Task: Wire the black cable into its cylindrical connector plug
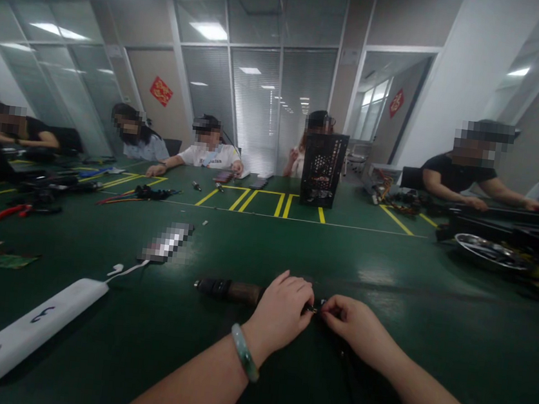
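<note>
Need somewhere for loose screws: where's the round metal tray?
The round metal tray sits far right in the head view, on the green workbench, ahead of the person's right hand.

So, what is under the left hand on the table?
The left hand lies over a black-and-brown cylindrical object; one end shows, the part beneath the palm is covered.

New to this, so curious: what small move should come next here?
Likely a slow twist by the right hand: it pinches a small metal piece at the end of the dark cylindrical tool, which the left hand pins down.
</note>
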Motion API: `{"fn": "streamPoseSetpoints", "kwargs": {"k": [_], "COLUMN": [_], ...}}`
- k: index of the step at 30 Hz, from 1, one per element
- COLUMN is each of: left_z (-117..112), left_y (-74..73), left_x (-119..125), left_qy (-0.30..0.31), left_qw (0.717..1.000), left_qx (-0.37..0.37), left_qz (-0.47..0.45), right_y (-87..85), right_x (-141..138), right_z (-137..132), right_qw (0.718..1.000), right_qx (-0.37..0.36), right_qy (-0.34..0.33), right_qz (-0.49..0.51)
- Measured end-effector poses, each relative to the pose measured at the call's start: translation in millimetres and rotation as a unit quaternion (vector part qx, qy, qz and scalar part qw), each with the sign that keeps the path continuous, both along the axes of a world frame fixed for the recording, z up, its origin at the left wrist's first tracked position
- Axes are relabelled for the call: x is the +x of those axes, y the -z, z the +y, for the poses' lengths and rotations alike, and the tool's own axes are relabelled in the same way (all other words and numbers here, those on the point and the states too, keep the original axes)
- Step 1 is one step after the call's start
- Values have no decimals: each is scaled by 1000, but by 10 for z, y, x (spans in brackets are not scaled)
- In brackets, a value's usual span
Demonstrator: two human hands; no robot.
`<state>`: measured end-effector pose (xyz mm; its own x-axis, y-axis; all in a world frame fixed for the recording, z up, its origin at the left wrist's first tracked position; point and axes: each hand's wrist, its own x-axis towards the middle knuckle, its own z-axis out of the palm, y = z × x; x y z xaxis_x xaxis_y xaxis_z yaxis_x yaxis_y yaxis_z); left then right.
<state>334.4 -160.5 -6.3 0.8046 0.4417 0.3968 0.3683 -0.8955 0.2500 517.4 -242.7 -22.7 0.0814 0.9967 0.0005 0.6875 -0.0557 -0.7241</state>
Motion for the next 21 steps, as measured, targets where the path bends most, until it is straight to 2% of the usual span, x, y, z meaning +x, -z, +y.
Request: {"fn": "streamPoseSetpoints", "kwargs": {"k": [12, 21], "left_z": [-25, 0], "left_y": [-55, -14], "left_x": [-11, -11], "left_qy": [0, -5], "left_qw": [1000, 1000], "left_qx": [-8, -17], "left_qz": [9, -8], "right_y": [-4, -13], "right_x": [-4, -17], "right_z": [-3, -10], "right_qw": [1000, 1000], "right_qx": [12, 2], "right_qy": [-1, 9], "right_qz": [-7, 2]}}
